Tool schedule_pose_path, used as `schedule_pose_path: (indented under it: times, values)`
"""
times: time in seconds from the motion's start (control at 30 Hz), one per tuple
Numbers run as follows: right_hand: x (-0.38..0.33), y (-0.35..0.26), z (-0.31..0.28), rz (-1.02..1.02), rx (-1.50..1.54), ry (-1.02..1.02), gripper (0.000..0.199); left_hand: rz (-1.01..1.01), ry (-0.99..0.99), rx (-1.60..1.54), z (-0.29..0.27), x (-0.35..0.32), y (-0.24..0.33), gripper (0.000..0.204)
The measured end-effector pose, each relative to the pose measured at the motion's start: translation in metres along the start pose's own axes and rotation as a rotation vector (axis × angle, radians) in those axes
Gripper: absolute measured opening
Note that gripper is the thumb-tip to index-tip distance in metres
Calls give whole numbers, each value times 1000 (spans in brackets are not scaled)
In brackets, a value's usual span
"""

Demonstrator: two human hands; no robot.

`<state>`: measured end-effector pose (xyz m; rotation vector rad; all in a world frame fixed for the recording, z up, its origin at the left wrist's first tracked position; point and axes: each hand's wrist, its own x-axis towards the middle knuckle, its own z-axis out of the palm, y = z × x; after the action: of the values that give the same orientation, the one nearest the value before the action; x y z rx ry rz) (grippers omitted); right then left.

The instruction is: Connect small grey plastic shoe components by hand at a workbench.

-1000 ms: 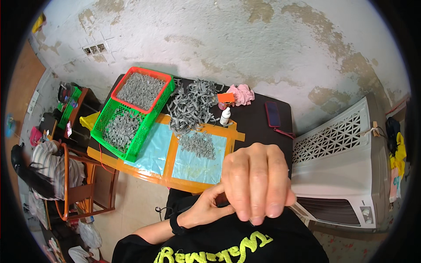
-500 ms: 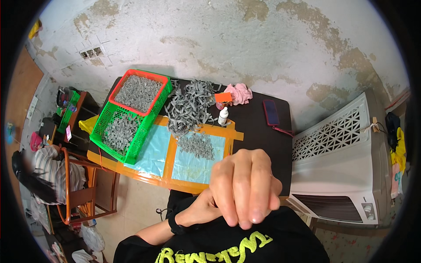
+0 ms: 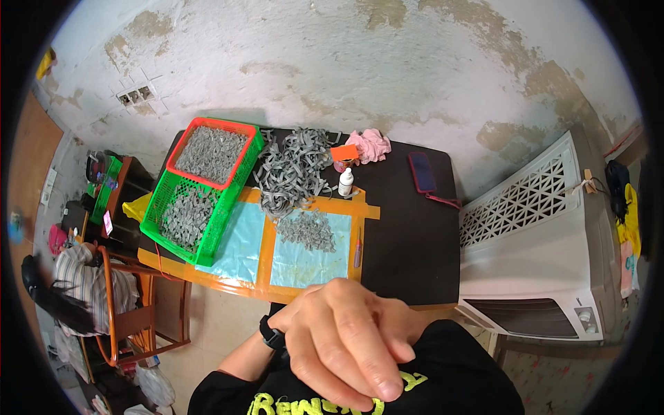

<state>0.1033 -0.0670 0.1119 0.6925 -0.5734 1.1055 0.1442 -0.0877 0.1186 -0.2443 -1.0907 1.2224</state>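
Close before my chest, my right hand [image 3: 339, 339] shows loosely bent fingers stretched downward, thumb apart at the right; I see nothing in its grip. Behind it, my left hand [image 3: 282, 319], with a black wristband, is mostly covered and its fingers are hidden. Whether the hands touch, I cannot tell. Beyond them, small grey pieces [image 3: 308, 230] lie on a light-blue sheet [image 3: 294, 273] edged with orange tape. A thin stick-like tool [image 3: 357, 252] rests on the sheet's right edge. Long grey strips [image 3: 294, 169] are heaped behind.
A green basket [image 3: 207, 242] with grey pieces carries a red basket [image 3: 250, 155], also full, at the left. A white bottle [image 3: 346, 183], pink cloth [image 3: 370, 145] and phone [image 3: 422, 173] are at the back. A large white cooler [image 3: 529, 270] stands right; a person [image 3: 97, 283] sits left.
My right hand has shifted left and lower in view, and its fingers now slant down to the right. It covers more of my left hand. The thin tool has come into sight.
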Motion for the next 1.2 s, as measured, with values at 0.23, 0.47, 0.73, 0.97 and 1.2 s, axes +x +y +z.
schedule_pose_path:
  times: [0.23,0.47,0.73,0.97,1.2]
  values:
    - [8,-7,-10,200,-101,-83,24,-728,23,736,-12,-4,86,23]
    - [35,-70,-56,62,-683,-43,30,-1649,279,1167,17,0,171,97]
    - [55,-80,-95,-124,-687,325,32,-1465,47,1374,-16,-17,161,124]
    - [63,-83,-113,-52,-1308,318,25,-1412,455,1474,-20,-14,148,95]
    - [47,-80,-112,199,-1724,430,22,-1276,729,1215,-21,-18,150,74]
